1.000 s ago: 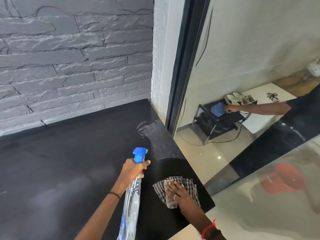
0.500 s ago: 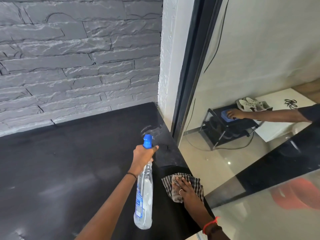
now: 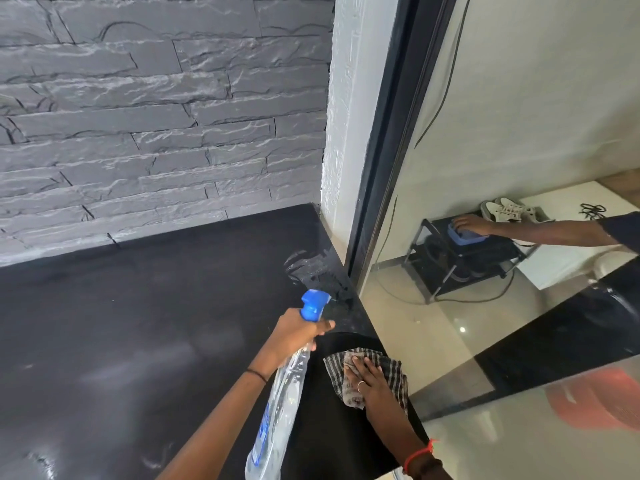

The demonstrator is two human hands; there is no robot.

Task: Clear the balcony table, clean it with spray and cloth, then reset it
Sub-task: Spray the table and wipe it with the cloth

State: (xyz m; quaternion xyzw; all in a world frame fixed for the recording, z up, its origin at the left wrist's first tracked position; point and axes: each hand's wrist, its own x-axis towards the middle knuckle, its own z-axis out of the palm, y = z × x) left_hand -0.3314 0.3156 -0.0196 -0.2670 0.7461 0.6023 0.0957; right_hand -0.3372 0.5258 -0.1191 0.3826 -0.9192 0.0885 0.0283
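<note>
Left hand (image 3: 294, 336) fingers curled round spray bottle (image 3: 282, 403), right hand (image 3: 372, 379) fingers flat atop cloth (image 3: 393, 370)

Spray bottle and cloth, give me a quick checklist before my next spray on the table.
1. Grip: the left hand holds the spray bottle by its neck: ok.
2. Aim: the nozzle points over the table, away from the cloth: ok.
3. Liquid left in the bottle: cannot tell.
4. Wiping ready: the right hand lies flat on the cloth: ok.
5. Far corner wiped dry: not ok, smears show there.
</note>
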